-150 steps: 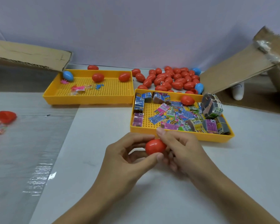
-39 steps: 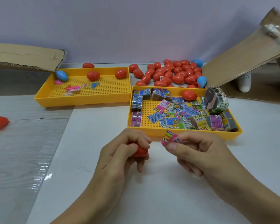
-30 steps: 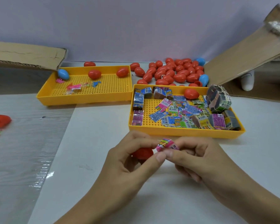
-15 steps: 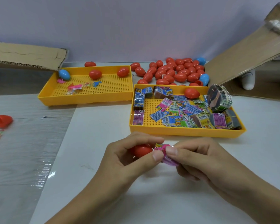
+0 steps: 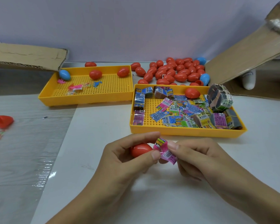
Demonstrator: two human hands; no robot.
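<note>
The work in hand looks like pairing one printed slip with one plastic egg, and this piece is only partway done. The left hand [image 5: 120, 159] holds a red egg [image 5: 140, 149] above the table [image 5: 152, 199], thumb below and fingers curled over the top. The right hand [image 5: 199, 159] pinches a pink printed slip [image 5: 164, 150] between thumb and forefinger. The slip is curled into a loose roll and touches the egg's right end. Whether the egg is open on that hidden side, or the slip is meant to wrap round it, cannot be told. Either way, the slip is neither inside the egg nor fixed to it yet, so the joining step is left. Just beyond the hands, a yellow tray [image 5: 184, 131] holds many more loose slips [image 5: 181, 110], banded bundles of them [image 5: 219, 97] and a single red egg. Behind it lies a large heap of red and blue eggs [image 5: 173, 73], which suggests that most of the batch is not yet done. A second yellow tray [image 5: 87, 99], to the left, holds a few eggs and some small toys. Red shell halves [image 5: 3, 121] lie at the far left edge.
</note>
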